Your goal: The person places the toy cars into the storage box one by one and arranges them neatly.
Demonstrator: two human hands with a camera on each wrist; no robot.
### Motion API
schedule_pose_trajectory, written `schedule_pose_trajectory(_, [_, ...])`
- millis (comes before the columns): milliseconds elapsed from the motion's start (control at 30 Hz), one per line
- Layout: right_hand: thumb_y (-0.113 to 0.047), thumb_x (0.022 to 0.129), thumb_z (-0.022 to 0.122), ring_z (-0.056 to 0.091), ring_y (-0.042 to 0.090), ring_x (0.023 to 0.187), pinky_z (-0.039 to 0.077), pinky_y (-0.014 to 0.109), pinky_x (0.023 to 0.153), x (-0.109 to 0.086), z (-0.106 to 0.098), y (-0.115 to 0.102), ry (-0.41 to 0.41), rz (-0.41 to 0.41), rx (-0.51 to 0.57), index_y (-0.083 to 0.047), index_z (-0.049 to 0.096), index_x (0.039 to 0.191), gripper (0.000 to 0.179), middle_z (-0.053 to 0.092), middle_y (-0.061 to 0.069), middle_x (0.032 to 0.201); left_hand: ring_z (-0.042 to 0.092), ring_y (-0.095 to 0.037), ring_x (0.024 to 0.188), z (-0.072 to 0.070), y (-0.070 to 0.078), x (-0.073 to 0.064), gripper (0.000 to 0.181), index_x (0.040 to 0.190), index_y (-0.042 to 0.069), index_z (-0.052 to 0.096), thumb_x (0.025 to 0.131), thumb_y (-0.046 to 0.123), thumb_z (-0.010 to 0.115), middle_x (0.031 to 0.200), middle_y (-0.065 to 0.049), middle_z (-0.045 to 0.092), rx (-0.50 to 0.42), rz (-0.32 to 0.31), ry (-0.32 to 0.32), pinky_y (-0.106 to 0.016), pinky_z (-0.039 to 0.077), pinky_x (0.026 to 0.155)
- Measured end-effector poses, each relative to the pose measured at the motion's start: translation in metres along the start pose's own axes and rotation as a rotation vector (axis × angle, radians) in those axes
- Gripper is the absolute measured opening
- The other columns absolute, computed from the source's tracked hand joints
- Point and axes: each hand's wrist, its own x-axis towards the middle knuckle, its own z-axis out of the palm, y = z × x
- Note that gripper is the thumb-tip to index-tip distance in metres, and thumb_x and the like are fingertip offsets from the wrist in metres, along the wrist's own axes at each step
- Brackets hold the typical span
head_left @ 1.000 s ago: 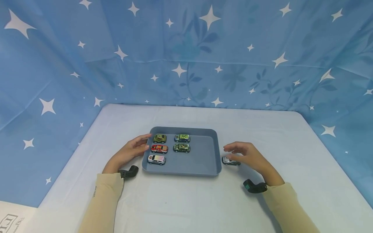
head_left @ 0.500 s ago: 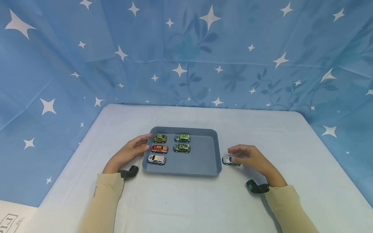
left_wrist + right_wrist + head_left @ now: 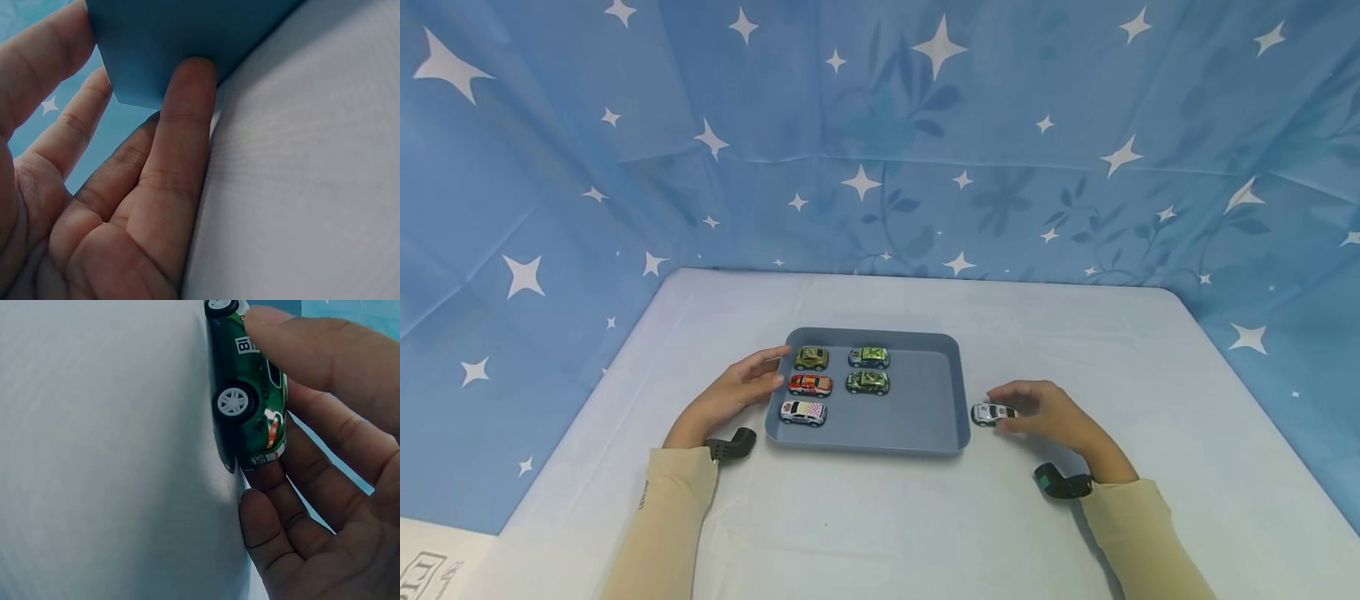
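My right hand [image 3: 1048, 412] is around a small toy car [image 3: 990, 414] on the table, just right of the tray. In the right wrist view the toy car [image 3: 253, 400] shows green sides, light wheels and a number label. The thumb lies against its near side and the other fingers reach behind it, where their contact is hidden. My left hand [image 3: 733, 396] touches the left side of the blue-grey tray [image 3: 917, 429] with fairly straight fingers. In the left wrist view, one fingertip [image 3: 194, 75] presses on the tray's outer wall [image 3: 144, 37].
Several toy cars stand in the tray: olive [image 3: 812, 358], red [image 3: 810, 384] and white [image 3: 803, 412] at the left, blue-green [image 3: 869, 357] and dark green [image 3: 867, 382] mid-tray. White cloth [image 3: 880, 517] covers the table; a blue starry curtain [image 3: 820, 108] hangs behind.
My right hand has shifted slightly right and down around the toy car, so more of its roof shows. The left hand, tray and cars in it stay put.
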Motion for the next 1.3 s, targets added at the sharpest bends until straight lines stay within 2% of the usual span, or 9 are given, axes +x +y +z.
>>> schedule_pose_trajectory(200, [-0.008,0.089,0.089,0.071,0.038,0.118,0.056,0.048,0.105,-0.001,0.002,-0.003,0.015,-0.002,-0.072,0.003,0.077,0.122,0.038,0.077,0.016,0.122,0.042,-0.052,0.151,0.001,-0.001,0.000,0.067,0.170,0.006,0.033,0.112,0.023,0.061,0.170,-0.032,0.032,-0.001,-0.003,0.000,-0.064,0.039,0.121])
schedule_pose_trajectory(333, [-0.007,0.086,0.091,0.072,0.032,0.111,0.056,0.053,0.102,-0.002,0.003,-0.004,0.033,0.016,-0.111,0.000,0.080,0.118,0.034,0.079,0.012,0.115,0.042,-0.051,0.151,0.001,-0.001,0.000,0.067,0.170,0.007,0.033,0.112,0.024,0.061,0.170,-0.031,0.032,0.000,-0.007,0.001,-0.064,0.038,0.121])
schedule_pose_trajectory(467, [-0.009,0.087,0.091,0.072,0.027,0.108,0.057,0.045,0.099,-0.004,0.001,-0.005,0.036,0.024,-0.119,-0.001,0.080,0.117,0.033,0.079,0.009,0.114,0.042,-0.050,0.152,0.002,-0.001,0.000,0.067,0.170,0.008,0.033,0.111,0.024,0.061,0.171,-0.029,0.033,-0.002,-0.009,0.001,-0.062,0.038,0.122])
schedule_pose_trajectory(600, [-0.009,0.087,0.090,0.071,0.019,0.102,0.059,0.035,0.092,-0.006,-0.004,-0.008,0.045,-0.018,-0.134,-0.002,0.081,0.117,0.033,0.079,0.007,0.112,0.043,-0.049,0.152,0.002,0.001,0.000,0.067,0.170,0.007,0.033,0.111,0.023,0.062,0.171,-0.029,0.034,0.001,-0.004,0.003,-0.060,0.040,0.121])
schedule_pose_trajectory(767, [-0.006,0.087,0.090,0.066,0.008,0.094,0.059,0.033,0.090,-0.010,-0.009,-0.015,0.057,-0.078,-0.137,-0.002,0.081,0.117,0.031,0.079,0.006,0.112,0.044,-0.048,0.151,0.002,0.002,0.001,0.067,0.170,0.007,0.034,0.111,0.023,0.062,0.170,-0.029,0.034,0.018,0.000,0.008,-0.059,0.041,0.121])
schedule_pose_trajectory(1300, [-0.002,0.086,0.090,0.064,0.006,0.091,0.058,0.029,0.085,-0.008,-0.008,-0.036,0.054,-0.157,-0.104,0.000,0.080,0.117,0.033,0.078,0.008,0.112,0.043,-0.047,0.152,0.001,0.001,0.001,0.067,0.170,0.007,0.034,0.111,0.024,0.062,0.171,-0.027,0.034,0.016,-0.007,0.012,-0.059,0.039,0.122])
